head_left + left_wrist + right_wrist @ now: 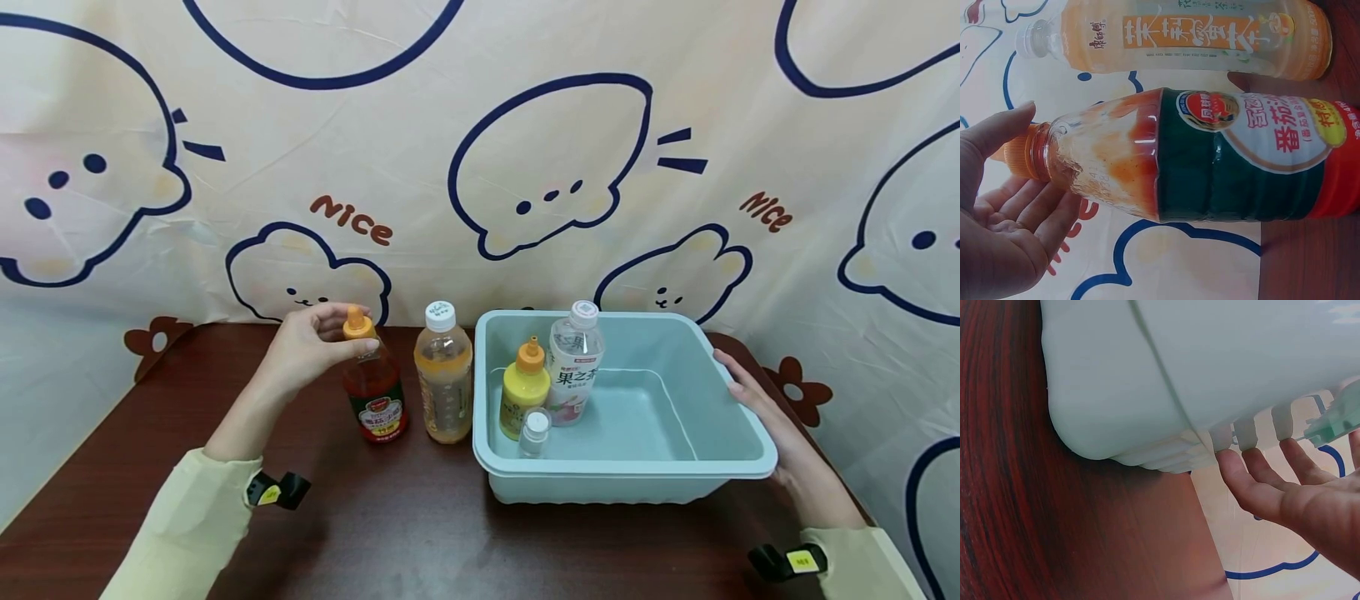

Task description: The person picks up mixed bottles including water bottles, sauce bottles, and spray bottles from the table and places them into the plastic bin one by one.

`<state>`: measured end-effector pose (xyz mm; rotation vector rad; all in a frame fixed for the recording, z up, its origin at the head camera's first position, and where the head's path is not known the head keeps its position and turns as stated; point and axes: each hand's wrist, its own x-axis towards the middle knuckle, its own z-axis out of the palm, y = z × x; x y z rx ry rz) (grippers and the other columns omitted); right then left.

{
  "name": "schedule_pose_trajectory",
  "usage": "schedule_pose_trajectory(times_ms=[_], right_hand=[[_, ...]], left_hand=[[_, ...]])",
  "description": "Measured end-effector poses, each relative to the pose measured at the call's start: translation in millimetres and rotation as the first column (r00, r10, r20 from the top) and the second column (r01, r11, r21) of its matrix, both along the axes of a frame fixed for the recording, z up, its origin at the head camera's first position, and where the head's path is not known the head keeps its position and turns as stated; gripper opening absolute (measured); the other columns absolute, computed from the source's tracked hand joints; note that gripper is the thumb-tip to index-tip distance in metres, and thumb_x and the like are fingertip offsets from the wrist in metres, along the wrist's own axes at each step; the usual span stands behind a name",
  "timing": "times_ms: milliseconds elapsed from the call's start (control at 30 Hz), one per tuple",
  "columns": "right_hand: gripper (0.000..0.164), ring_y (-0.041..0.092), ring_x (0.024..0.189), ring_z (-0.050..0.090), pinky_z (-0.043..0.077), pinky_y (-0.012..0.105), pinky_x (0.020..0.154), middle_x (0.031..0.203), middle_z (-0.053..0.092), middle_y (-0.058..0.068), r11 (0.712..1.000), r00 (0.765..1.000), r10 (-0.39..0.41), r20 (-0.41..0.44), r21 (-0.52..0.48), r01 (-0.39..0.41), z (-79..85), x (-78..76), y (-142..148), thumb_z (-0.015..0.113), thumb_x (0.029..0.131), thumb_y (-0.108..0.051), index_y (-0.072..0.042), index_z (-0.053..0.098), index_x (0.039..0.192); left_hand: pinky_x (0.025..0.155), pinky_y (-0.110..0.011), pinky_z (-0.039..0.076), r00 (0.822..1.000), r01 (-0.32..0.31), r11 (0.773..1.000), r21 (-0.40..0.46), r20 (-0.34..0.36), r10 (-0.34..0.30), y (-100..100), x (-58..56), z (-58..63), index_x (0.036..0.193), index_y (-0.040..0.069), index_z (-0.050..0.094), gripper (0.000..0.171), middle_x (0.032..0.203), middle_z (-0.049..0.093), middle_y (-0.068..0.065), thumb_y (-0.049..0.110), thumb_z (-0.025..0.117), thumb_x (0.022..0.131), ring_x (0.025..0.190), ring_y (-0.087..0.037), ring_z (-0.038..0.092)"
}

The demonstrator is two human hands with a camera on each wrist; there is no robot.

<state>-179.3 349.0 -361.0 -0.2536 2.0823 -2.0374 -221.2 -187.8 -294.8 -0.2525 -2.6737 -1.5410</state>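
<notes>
My left hand (311,340) has thumb and fingers around the orange cap (1022,153) of a ketchup bottle (377,400). Red sauce fills its lower part, behind a green label, and smears the clear neck. Just right of it stands a bottle of brownish drink (444,387) with a white cap. Over at the far right, my right hand (757,400) touches the outer side of a light blue plastic bin (622,468). In the right wrist view, fingertips (1227,459) rest against the bin beneath its rim, the fingers extended.
Inside the bin's left half stand a yellow squeeze bottle (525,390), a clear bottle with a white-and-pink label (573,367) and a small clear jar (534,433). All stands on a dark brown wooden table (405,533). A cartoon-printed cloth (420,167) hangs behind.
</notes>
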Motion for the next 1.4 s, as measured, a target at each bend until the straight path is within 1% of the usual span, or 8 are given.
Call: schedule_pose_trajectory(times_ms=[200, 400, 500, 767, 967, 1167, 1400], right_hand=[[0.052, 0.006, 0.101, 0.055, 0.052, 0.044, 0.076, 0.126, 0.036, -0.016, 1.000, 1.000, -0.001, 0.007, -0.007, 0.001, 0.3, 0.0, -0.1, 0.031, 0.098, -0.026, -0.040, 0.011, 0.144], [0.053, 0.007, 0.101, 0.054, 0.052, 0.044, 0.076, 0.127, 0.036, -0.016, 1.000, 1.000, -0.003, 0.004, -0.003, 0.003, 0.6, 0.1, -0.7, 0.031, 0.098, -0.026, -0.039, 0.009, 0.144], [0.053, 0.007, 0.101, 0.054, 0.052, 0.044, 0.077, 0.127, 0.035, -0.016, 1.000, 1.000, -0.004, 0.004, 0.001, 0.004, 0.7, 0.3, -1.0, 0.031, 0.098, -0.027, -0.038, 0.008, 0.145], [0.052, 0.007, 0.101, 0.055, 0.052, 0.044, 0.077, 0.127, 0.036, -0.015, 1.000, 1.000, -0.013, 0.017, -0.010, 0.014, 1.3, 0.0, -1.7, 0.032, 0.098, -0.027, -0.041, 0.011, 0.143], [0.052, 0.008, 0.101, 0.055, 0.052, 0.044, 0.077, 0.127, 0.037, -0.015, 1.000, 1.000, -0.005, 0.006, -0.012, 0.005, 0.7, -0.1, -1.0, 0.031, 0.098, -0.026, -0.040, 0.011, 0.144], [0.051, 0.009, 0.101, 0.056, 0.051, 0.046, 0.077, 0.127, 0.037, -0.015, 1.000, 1.000, 0.003, 0.022, -0.027, -0.002, -0.1, -0.4, -1.2, 0.031, 0.098, -0.026, -0.042, 0.013, 0.143], [0.051, 0.008, 0.101, 0.055, 0.052, 0.046, 0.077, 0.127, 0.037, -0.014, 1.000, 1.000, -0.006, 0.019, -0.014, 0.006, 0.7, -0.4, -1.2, 0.031, 0.098, -0.026, -0.042, 0.013, 0.143]], left_hand=[[0.080, -0.022, 0.050, 1.000, -0.004, 1.000, -0.004, 0.009, 0.004, -0.1, 0.3, -1.2, 0.121, 0.006, 0.055, 0.053, 0.120, 0.057, -0.014, 0.033, 0.071, 0.078, 0.106, -0.025, 0.056], [0.087, -0.034, 0.049, 1.000, -0.013, 1.000, -0.006, 0.017, 0.013, 0.4, 1.0, -2.0, 0.122, 0.006, 0.054, 0.055, 0.122, 0.056, -0.013, 0.034, 0.072, 0.078, 0.109, -0.026, 0.055], [0.088, -0.037, 0.048, 1.000, -0.019, 1.000, -0.011, 0.020, 0.019, 0.9, 1.1, -2.1, 0.122, 0.007, 0.054, 0.056, 0.122, 0.056, -0.013, 0.034, 0.072, 0.077, 0.110, -0.026, 0.054], [0.087, -0.036, 0.049, 0.999, -0.022, 1.000, -0.010, 0.029, 0.022, 0.8, 1.3, -2.2, 0.122, 0.008, 0.055, 0.056, 0.122, 0.057, -0.012, 0.037, 0.071, 0.077, 0.110, -0.025, 0.054], [0.084, -0.029, 0.050, 0.999, -0.027, 1.000, -0.007, 0.024, 0.027, 1.9, 1.1, -3.0, 0.120, 0.007, 0.056, 0.054, 0.121, 0.059, -0.011, 0.036, 0.071, 0.077, 0.107, -0.023, 0.055], [0.086, -0.032, 0.050, 0.998, -0.048, 0.999, -0.024, 0.029, 0.049, 1.6, 3.1, -1.0, 0.121, 0.005, 0.056, 0.054, 0.121, 0.058, -0.013, 0.034, 0.071, 0.077, 0.108, -0.026, 0.055], [0.080, -0.025, 0.051, 0.997, -0.074, 0.997, -0.029, -0.014, 0.074, 2.9, 3.9, -2.0, 0.119, 0.004, 0.058, 0.055, 0.118, 0.060, -0.013, 0.035, 0.072, 0.077, 0.107, -0.025, 0.056]])
